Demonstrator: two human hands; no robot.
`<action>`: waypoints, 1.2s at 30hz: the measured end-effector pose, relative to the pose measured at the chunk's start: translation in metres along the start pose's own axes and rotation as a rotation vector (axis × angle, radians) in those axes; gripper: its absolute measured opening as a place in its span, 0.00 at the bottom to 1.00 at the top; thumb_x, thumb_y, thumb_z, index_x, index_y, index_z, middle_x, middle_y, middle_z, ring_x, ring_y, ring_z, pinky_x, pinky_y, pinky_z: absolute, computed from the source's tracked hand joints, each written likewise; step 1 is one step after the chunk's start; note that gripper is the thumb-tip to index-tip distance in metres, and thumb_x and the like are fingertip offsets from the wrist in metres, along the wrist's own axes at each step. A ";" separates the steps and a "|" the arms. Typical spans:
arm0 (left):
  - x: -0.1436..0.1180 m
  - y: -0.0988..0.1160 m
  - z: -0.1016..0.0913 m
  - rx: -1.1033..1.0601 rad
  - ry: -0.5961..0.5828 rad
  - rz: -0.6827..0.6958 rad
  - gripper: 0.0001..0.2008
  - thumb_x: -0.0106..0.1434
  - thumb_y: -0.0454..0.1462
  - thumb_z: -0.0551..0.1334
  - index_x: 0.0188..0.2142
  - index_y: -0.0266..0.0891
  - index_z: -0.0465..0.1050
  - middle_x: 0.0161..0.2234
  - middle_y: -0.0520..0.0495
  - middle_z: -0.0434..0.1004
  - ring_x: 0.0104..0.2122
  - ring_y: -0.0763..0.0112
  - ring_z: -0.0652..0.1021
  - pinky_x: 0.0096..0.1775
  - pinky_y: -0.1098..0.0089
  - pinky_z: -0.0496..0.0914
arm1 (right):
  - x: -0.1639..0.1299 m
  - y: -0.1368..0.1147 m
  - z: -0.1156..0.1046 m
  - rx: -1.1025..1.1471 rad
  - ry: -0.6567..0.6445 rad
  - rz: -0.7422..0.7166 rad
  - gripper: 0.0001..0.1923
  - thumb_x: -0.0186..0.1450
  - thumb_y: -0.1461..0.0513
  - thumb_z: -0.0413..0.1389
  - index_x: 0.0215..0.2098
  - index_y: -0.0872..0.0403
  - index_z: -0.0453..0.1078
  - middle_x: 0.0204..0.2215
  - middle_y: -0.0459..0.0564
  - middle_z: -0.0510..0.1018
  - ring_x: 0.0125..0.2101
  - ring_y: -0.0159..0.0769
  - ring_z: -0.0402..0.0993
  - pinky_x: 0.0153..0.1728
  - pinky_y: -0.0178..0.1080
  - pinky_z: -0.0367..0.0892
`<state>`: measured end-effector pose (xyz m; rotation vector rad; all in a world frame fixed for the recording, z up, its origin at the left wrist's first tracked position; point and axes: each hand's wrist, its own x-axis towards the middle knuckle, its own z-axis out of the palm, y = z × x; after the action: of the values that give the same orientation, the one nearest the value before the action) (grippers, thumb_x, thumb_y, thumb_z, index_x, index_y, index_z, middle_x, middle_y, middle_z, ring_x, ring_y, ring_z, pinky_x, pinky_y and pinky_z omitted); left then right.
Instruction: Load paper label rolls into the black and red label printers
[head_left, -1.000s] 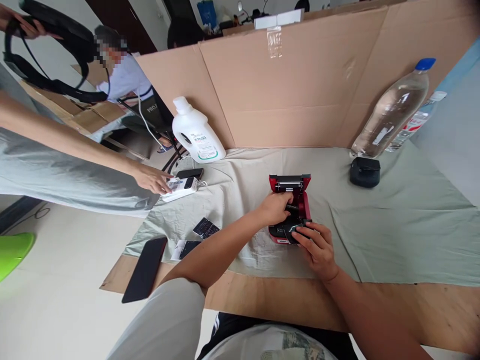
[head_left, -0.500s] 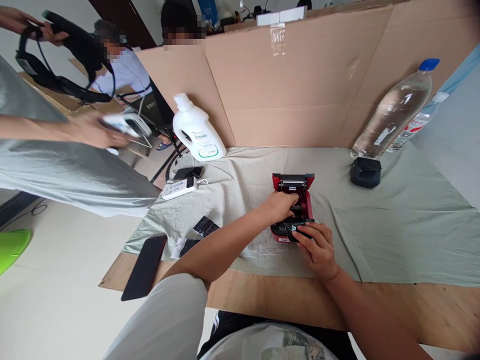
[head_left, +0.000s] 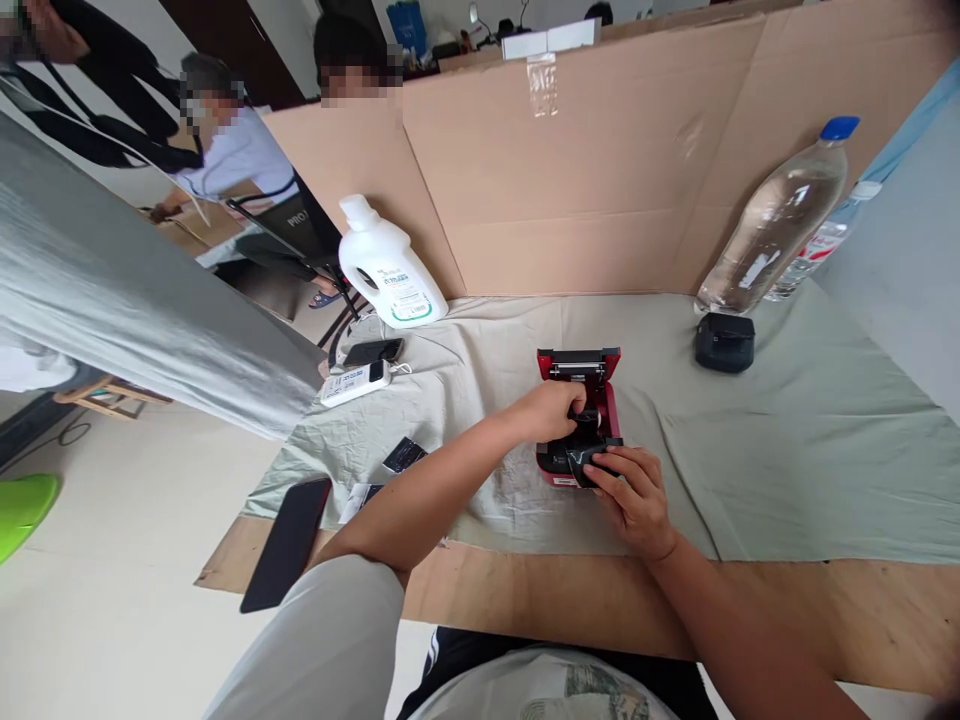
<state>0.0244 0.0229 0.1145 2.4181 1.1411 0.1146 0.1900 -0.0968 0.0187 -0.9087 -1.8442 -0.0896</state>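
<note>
A small red and black label printer [head_left: 553,466] stands on the cloth in front of me, its lid [head_left: 579,358] tipped up at the back. My left hand [head_left: 556,410] reaches over its left side with curled fingers inside the compartment. The fingertips are at a dark roll-like part [head_left: 586,417]; what they pinch is mostly hidden. At the printer's front edge, a glossy black strip [head_left: 578,462] hangs out over the front. My right hand [head_left: 632,492] holds that strip from the right, fingers on top and the thumb partly hidden.
Left of the printer lie a large black phone [head_left: 287,545], dark film pieces [head_left: 404,455], a white power bank [head_left: 355,383] and a smaller phone [head_left: 373,352]. Behind stand a white jug [head_left: 394,275], a cardboard wall [head_left: 570,200], water bottles [head_left: 772,225] and a black case [head_left: 724,343]. People are nearby at left.
Inside the printer my left fingers have shifted slightly, while my right hand stays on the strip. At left, the standing person has moved and the hand with a white device has gone from view.
</note>
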 end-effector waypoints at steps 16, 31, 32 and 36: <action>0.016 0.001 0.021 0.280 -0.087 -0.086 0.04 0.58 0.34 0.63 0.32 0.39 0.77 0.34 0.43 0.81 0.38 0.57 0.80 0.40 0.64 0.71 | 0.002 -0.002 0.001 -0.044 -0.027 -0.001 0.14 0.67 0.64 0.54 0.50 0.46 0.73 0.41 0.49 0.81 0.47 0.40 0.72 0.50 0.47 0.64; -0.025 -0.018 0.012 -0.129 0.706 0.216 0.29 0.72 0.51 0.40 0.61 0.36 0.60 0.56 0.35 0.67 0.59 0.56 0.65 0.59 0.53 0.59 | 0.004 -0.005 -0.003 -0.032 0.010 -0.024 0.09 0.67 0.63 0.56 0.45 0.49 0.74 0.37 0.49 0.83 0.45 0.41 0.73 0.49 0.48 0.65; -0.029 -0.017 0.018 -0.154 0.709 0.224 0.29 0.72 0.50 0.39 0.61 0.37 0.61 0.55 0.36 0.69 0.57 0.56 0.67 0.58 0.53 0.60 | 0.003 -0.005 -0.003 -0.031 0.015 -0.021 0.09 0.67 0.63 0.56 0.45 0.49 0.74 0.37 0.49 0.83 0.44 0.41 0.73 0.48 0.48 0.65; -0.056 -0.007 0.047 -0.245 0.725 0.270 0.27 0.72 0.49 0.40 0.59 0.38 0.62 0.49 0.37 0.72 0.51 0.57 0.71 0.53 0.54 0.65 | 0.002 -0.004 -0.003 -0.041 0.011 -0.002 0.12 0.65 0.64 0.57 0.47 0.47 0.72 0.39 0.49 0.81 0.45 0.41 0.73 0.48 0.48 0.68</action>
<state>-0.0048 -0.0323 0.0759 2.3365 0.9747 1.2194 0.1897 -0.0996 0.0226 -0.9329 -1.8387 -0.1345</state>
